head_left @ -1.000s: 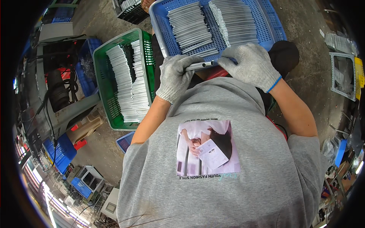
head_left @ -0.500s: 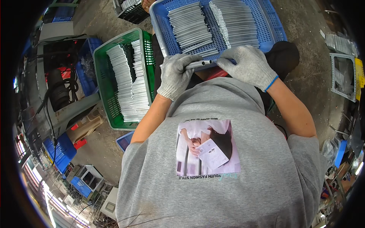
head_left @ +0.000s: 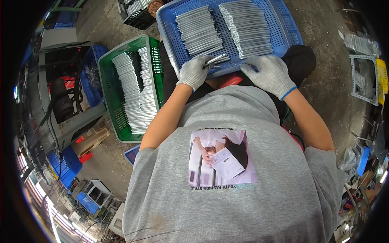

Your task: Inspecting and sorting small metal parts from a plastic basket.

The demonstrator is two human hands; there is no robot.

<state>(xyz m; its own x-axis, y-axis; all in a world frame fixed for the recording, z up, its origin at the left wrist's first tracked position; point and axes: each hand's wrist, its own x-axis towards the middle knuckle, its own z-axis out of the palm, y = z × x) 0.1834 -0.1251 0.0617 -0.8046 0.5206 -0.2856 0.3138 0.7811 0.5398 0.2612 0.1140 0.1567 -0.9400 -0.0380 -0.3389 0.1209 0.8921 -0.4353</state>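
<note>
The left hand grasps metal tubes at the near edge of blue crate, right hand beside (grip I cannot tell); two rows already lie inside, held tubes not yet among them

grey printed t-shirt, grey knit gloves

The bare left forearm slants forward and inward to the gloved left hand, whose fingers curl in a closed grip. The right forearm also angles inward, its elbow bent and out to the side. The gloved right hand, apart from the left, shows its back, thumb pointing leftward; its fingertips are partly hidden, leaving its grip unclear.
</note>
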